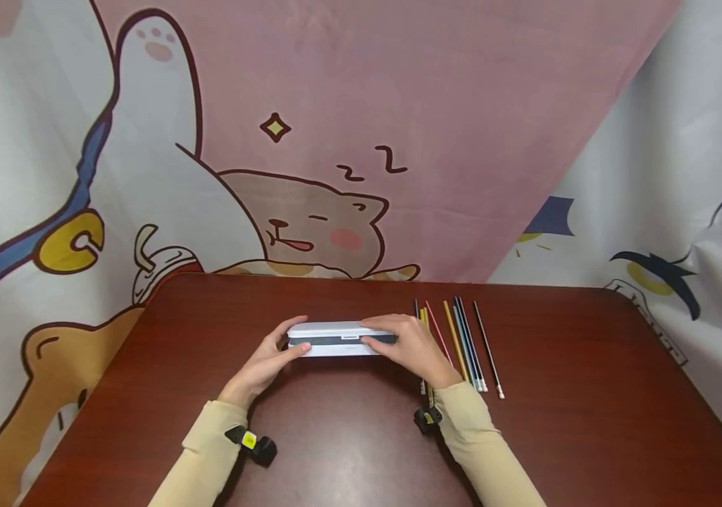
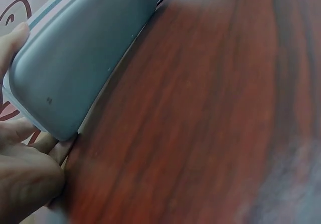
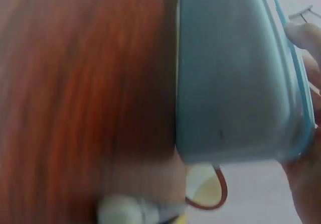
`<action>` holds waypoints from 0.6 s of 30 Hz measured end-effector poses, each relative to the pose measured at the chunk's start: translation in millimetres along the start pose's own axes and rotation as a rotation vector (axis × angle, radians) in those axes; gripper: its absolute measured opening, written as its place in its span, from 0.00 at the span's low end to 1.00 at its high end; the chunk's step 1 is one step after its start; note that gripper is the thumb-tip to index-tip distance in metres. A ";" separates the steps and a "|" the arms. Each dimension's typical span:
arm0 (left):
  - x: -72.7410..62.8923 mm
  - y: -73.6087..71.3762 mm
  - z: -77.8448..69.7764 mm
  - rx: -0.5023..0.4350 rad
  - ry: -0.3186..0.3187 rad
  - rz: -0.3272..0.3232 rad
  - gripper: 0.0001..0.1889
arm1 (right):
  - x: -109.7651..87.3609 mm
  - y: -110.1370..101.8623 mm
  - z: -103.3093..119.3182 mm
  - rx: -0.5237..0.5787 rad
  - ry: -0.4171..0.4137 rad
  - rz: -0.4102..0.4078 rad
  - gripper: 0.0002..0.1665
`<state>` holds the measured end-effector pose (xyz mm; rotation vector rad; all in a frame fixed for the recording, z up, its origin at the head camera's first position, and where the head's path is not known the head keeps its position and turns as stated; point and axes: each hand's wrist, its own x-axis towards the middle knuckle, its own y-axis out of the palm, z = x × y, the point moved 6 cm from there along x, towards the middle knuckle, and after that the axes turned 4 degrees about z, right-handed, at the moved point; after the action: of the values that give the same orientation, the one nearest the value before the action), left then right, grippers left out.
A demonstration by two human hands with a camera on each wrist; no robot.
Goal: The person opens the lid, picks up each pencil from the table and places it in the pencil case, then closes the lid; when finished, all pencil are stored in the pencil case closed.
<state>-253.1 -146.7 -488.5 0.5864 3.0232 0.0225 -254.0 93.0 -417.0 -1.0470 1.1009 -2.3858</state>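
In the head view, a whitish pencil case (image 1: 329,329) with a dark band along its front lies crosswise at mid-table. My left hand (image 1: 262,362) grips its left end, thumb on the front face and fingers behind. At the other end my right hand (image 1: 414,348) holds the case, thumb against the front near a small tab and fingers over the top. Seen from the left wrist, the case (image 2: 85,53) shows a smooth grey-blue side with rounded corners. The right wrist view shows the case (image 3: 230,73) close to the tabletop, with right fingertips (image 3: 303,35) on its edge.
Several pencils, among them a yellow one (image 1: 456,341) and a black one (image 1: 488,350), lie lengthwise on the reddish-brown table (image 1: 329,422), right of the case and partly behind the right hand. A cartoon-printed cloth (image 1: 462,141) hangs along the table's back and sides.
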 end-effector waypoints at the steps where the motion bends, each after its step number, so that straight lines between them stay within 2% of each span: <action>1: -0.1 0.1 0.5 -0.004 -0.002 0.002 0.36 | -2.3 -2.4 -3.6 0.016 0.022 0.009 0.17; 5: 0.0 0.3 0.3 -0.020 -0.003 0.001 0.40 | -12.4 -14.5 -19.5 0.078 0.095 0.021 0.16; 11: 1.5 -1.2 1.0 -0.036 0.010 -0.004 0.45 | -23.7 -27.3 -37.2 0.193 0.152 -0.005 0.15; 14: 2.7 -1.8 2.1 -0.038 0.011 -0.015 0.46 | -22.6 -29.2 -39.5 0.195 0.165 -0.038 0.16; 18: 3.8 -3.2 3.4 -0.026 0.012 -0.046 0.46 | -15.9 -30.3 -39.2 0.165 0.202 -0.122 0.17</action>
<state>-257.5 -148.2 -492.2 0.5156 3.0426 0.0635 -271.1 142.1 -419.1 -0.8557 0.9057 -2.6751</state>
